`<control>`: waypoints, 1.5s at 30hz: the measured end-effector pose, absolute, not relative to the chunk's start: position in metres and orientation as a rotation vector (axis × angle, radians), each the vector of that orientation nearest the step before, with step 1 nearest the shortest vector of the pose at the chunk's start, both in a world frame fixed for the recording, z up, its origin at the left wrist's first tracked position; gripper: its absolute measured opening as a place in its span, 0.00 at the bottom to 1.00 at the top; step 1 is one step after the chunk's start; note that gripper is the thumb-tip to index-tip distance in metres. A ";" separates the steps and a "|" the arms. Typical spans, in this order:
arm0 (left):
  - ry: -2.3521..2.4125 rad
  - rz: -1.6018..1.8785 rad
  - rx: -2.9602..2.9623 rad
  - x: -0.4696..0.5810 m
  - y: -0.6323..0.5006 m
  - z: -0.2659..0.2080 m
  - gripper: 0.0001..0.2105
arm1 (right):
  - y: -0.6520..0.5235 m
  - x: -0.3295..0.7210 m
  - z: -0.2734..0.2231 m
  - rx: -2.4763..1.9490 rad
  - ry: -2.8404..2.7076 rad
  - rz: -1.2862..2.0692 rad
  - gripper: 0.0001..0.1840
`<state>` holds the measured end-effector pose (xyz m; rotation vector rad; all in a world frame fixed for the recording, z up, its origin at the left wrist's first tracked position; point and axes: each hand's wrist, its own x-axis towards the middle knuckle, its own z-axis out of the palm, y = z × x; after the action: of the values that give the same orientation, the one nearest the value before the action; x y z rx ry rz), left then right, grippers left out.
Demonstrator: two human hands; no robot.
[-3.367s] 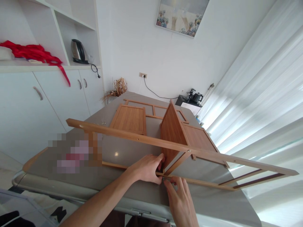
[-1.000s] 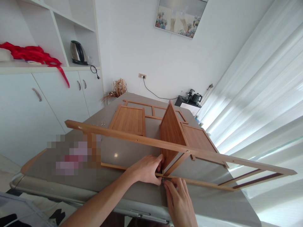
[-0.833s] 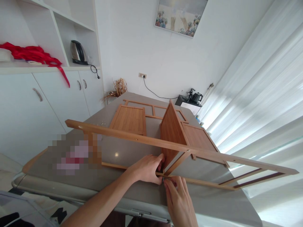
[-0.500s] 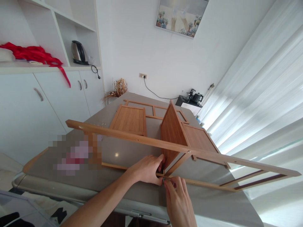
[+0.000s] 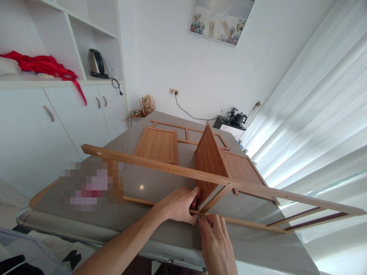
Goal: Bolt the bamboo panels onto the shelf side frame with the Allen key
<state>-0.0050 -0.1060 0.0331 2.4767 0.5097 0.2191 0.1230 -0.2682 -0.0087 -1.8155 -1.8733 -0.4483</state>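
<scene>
A wooden side frame [image 5: 160, 164] stands on its edge across the table. Standing upright, a slatted wooden panel [image 5: 210, 160] meets it from behind. My left hand [image 5: 182, 204] is closed round the frame's lower rail where the panel's near corner meets it, thumb in front and fingers behind. Close by, my right hand [image 5: 216, 236] pinches a small dark metal piece [image 5: 198, 219] against the front of that rail. Its exact kind is mostly hidden by my fingertips.
Two more wooden panels lie flat, one on the left [image 5: 158, 143], one on the right [image 5: 243, 168]. Behind them lies another open wooden frame [image 5: 186, 134]. Small clear pieces [image 5: 126, 150] rest on the grey table [image 5: 160, 238], left of the flat panel. A blurred patch covers the table's left side.
The view has shifted very slightly. Both hands stay at the same joint, with the right fingertips still at the small metal piece.
</scene>
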 end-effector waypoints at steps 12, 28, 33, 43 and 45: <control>0.498 0.252 2.490 -0.006 -0.106 0.034 0.21 | -0.270 0.127 -0.005 -1.774 -1.827 -0.484 0.11; 0.525 0.259 2.492 -0.005 -0.108 0.034 0.20 | -0.280 0.140 -0.016 -1.733 -1.821 -0.460 0.11; 0.524 0.253 2.490 -0.005 -0.107 0.033 0.20 | -0.279 0.140 -0.015 -1.712 -1.811 -0.343 0.12; 0.522 0.266 2.480 -0.004 -0.108 0.033 0.20 | -0.279 0.141 -0.017 -1.699 -1.796 -0.297 0.10; 0.523 0.266 2.481 -0.004 -0.108 0.034 0.21 | -0.279 0.140 -0.018 -1.699 -1.783 -0.303 0.09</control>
<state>-0.0041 -0.1079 0.0335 2.4805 0.5228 0.2656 0.1399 -0.2786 -0.0177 -1.6995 -1.7834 -0.3031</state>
